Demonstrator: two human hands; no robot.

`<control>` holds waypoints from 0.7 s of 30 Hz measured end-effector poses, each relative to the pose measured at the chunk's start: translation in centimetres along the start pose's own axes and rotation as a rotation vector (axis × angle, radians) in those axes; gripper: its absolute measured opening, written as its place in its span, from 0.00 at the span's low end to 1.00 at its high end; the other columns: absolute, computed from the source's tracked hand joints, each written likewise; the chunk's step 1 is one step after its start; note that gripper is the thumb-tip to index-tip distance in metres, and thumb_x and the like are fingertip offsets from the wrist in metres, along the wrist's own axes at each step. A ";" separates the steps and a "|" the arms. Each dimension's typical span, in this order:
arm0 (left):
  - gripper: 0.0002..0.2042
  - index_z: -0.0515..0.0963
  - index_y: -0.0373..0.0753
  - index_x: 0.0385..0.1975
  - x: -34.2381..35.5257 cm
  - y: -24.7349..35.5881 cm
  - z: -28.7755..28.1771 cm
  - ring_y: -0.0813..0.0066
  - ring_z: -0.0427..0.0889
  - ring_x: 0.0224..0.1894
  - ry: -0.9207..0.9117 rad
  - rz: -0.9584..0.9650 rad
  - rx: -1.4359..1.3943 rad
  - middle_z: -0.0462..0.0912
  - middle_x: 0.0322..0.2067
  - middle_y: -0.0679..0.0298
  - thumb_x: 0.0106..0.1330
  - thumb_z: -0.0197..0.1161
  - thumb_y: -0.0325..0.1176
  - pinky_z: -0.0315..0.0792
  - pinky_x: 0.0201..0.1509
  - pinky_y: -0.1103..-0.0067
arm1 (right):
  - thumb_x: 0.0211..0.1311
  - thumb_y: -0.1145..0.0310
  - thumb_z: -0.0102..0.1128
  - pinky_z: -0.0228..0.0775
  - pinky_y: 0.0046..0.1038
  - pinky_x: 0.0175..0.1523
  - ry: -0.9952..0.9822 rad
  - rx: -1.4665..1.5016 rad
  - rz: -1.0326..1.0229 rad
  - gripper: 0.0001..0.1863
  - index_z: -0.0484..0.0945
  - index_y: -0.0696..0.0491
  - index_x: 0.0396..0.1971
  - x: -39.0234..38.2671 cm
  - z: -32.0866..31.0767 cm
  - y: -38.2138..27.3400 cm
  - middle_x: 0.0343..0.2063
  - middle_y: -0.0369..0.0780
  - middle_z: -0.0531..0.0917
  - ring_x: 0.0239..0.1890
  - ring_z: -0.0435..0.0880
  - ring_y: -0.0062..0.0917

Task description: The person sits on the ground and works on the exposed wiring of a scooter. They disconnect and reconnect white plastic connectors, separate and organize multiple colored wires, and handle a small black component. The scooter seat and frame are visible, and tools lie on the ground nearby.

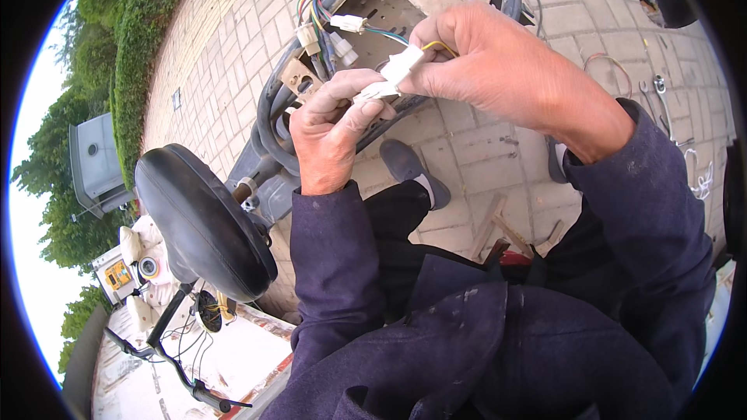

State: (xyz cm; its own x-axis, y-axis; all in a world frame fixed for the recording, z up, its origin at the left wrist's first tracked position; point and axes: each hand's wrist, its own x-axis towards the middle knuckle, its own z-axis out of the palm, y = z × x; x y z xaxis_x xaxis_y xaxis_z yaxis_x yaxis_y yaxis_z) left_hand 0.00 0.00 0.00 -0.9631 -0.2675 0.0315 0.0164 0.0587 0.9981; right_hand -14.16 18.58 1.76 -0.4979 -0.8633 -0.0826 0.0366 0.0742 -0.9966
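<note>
Your left fingers (362,115) pinch a small whitish piece (377,92); your right fingers (442,29) grip the white connector (404,64) just up and right of it. Whether the two pieces join is hard to tell. Best hold the housing, not the thin yellow wire (441,44) beside your right fingers, and work straight, without twisting. Keep slack in the blue wires (389,33) beyond, leading toward another plug (348,23) over the metal frame (375,1).

Light paving (475,159) is spreading underfoot. Metal wrenches (662,97) are lying on it at right; thin reddish wire (615,61) is curving near them, white cord (705,180) lying bunched farther down. Grey shoe (405,163) is resting on bricks.
</note>
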 end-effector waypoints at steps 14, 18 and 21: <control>0.12 0.82 0.28 0.42 -0.1 0.1 0.5 0.67 0.83 0.42 -0.012 0.079 0.076 0.82 0.44 0.52 0.57 0.68 0.19 0.79 0.47 0.75 | 0.59 0.74 0.60 0.63 0.20 0.38 -0.016 -0.123 -0.026 0.04 0.79 0.59 0.31 -0.4 0.4 -0.2 0.24 0.33 0.77 0.31 0.73 0.14; 0.12 0.81 0.27 0.43 -0.1 0.3 0.7 0.66 0.85 0.38 -0.031 0.040 0.021 0.82 0.44 0.52 0.59 0.67 0.20 0.81 0.44 0.75 | 0.62 0.72 0.60 0.64 0.18 0.42 -0.065 0.073 -0.017 0.05 0.80 0.57 0.32 0.0 0.4 0.3 0.28 0.31 0.79 0.34 0.74 0.12; 0.10 0.82 0.29 0.41 -0.3 0.4 1.7 0.73 0.84 0.37 0.042 -0.013 -0.055 0.83 0.41 0.57 0.59 0.67 0.18 0.77 0.44 0.80 | 0.62 0.71 0.62 0.64 0.18 0.43 -0.067 0.132 0.071 0.05 0.81 0.57 0.33 -0.1 0.1 0.3 0.30 0.29 0.80 0.35 0.74 0.11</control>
State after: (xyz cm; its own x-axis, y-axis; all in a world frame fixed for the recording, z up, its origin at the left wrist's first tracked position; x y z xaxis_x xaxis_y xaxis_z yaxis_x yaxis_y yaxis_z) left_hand -0.15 1.72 0.26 -0.9511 -0.3083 0.0195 0.0197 0.0024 0.9998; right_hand -14.00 18.58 1.52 -0.4313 -0.8899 -0.1483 0.1851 0.0736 -0.9800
